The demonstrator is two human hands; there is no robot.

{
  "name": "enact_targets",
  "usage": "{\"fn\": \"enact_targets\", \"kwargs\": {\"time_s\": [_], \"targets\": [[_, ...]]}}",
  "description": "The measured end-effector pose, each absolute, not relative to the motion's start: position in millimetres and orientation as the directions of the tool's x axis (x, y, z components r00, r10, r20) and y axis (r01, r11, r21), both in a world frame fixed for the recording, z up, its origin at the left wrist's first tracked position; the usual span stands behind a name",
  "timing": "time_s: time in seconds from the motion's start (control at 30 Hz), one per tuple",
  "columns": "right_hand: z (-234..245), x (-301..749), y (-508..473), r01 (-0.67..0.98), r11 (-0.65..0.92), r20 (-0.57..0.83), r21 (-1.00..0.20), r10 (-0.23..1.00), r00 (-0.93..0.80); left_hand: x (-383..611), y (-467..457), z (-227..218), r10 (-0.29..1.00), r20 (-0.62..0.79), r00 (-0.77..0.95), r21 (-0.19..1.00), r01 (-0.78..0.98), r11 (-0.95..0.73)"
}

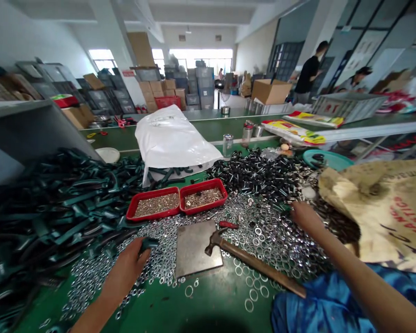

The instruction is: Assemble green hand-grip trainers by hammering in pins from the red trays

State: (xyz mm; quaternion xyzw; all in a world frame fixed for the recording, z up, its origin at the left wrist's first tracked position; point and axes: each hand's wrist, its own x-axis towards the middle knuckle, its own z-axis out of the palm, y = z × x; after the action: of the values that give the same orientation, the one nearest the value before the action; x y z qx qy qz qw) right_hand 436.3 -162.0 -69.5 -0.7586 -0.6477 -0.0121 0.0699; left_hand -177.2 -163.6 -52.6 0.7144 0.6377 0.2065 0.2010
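My left hand (130, 259) is closed around a dark green plastic handle piece (149, 243), whose end sticks out past the fingers above the spread of small washers (162, 245). Stretched out to the right, my right hand (301, 213) is at the edge of the pile of black-headed screws (270, 180) and shiny metal parts. Its fingers are curled, and anything between them is hidden. Between the hands lies a flat metal plate (196, 259). A hammer (256, 261) rests with its head on the plate and its wooden handle pointing toward the lower right.
Two red trays (154, 214) of tiny metal pieces stand behind the plate. Many green handles (86, 194) are heaped at left. A white sack (176, 138), a paper sack (384, 208) and blue cloth (312, 305) lie around. Two people are at the back right.
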Motion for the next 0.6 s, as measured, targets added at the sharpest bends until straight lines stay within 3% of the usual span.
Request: {"fn": "enact_targets", "kwargs": {"time_s": [0.1, 0.23, 0.3, 0.47, 0.6], "targets": [[-67.7, 446.3, -157.0, 0.990, -0.108, 0.023, -0.089, 0.994, 0.110, -143.4, -159.9, -38.1, 0.995, -0.068, -0.074, 0.737, 0.668, 0.100], [-62.1, 448.3, -161.6, 0.986, -0.058, -0.022, -0.156, 0.998, 0.055, -74.8, -166.0, -37.5, 0.968, -0.248, 0.025, 0.951, 0.198, 0.239], [-56.7, 446.6, -165.3, 0.976, -0.066, -0.017, -0.209, 0.998, 0.064, -42.7, -171.3, -44.9, 0.957, -0.268, 0.110, 0.963, 0.045, 0.265], [-37.0, 435.3, -169.9, 0.905, -0.172, 0.044, -0.390, 0.978, 0.205, -7.1, -168.1, -61.4, 0.940, -0.259, 0.223, 0.954, -0.092, 0.285], [-25.7, 391.1, -164.2, 0.807, -0.200, 0.050, -0.555, 0.961, 0.272, -11.5, -146.4, -71.3, 0.933, -0.243, 0.267, 0.869, -0.368, 0.331]]}}
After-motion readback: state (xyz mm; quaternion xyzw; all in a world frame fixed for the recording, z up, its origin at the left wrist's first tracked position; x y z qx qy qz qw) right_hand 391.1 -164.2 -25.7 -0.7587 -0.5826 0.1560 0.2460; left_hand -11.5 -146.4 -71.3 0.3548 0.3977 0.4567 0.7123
